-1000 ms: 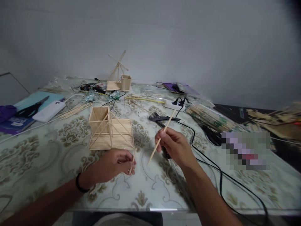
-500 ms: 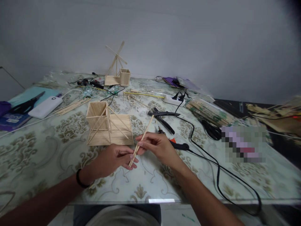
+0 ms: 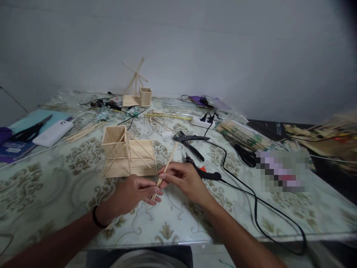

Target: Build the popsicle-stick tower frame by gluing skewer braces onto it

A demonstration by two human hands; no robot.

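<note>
Between my two hands, over the near part of the table, are thin wooden sticks (image 3: 171, 158), held slanting with the upper end pointing away to the right. My right hand (image 3: 181, 180) pinches them around the middle. At their lower end, my left hand (image 3: 138, 191), with a black band at the wrist, has its thumb and fingers closed on them. Just beyond my left hand stands a stick-built model (image 3: 142, 156) with a flat base, a square box and slanted struts. A black glue gun (image 3: 209, 174) lies right of my right hand, its nozzle pointing left.
Pliers (image 3: 192, 143) lie beyond my right hand. A second stick model with crossed blades (image 3: 145, 96) stands near the wall. A power strip (image 3: 202, 121), bagged sticks (image 3: 245, 136) and black scissors (image 3: 245, 154) are to the right. A white power bank (image 3: 52, 133) lies left. The glue gun's cable (image 3: 255, 208) loops down right.
My left thumb has closed further onto the sticks' lower end. Both hands stay in nearly the same place; the view has tilted slightly.
</note>
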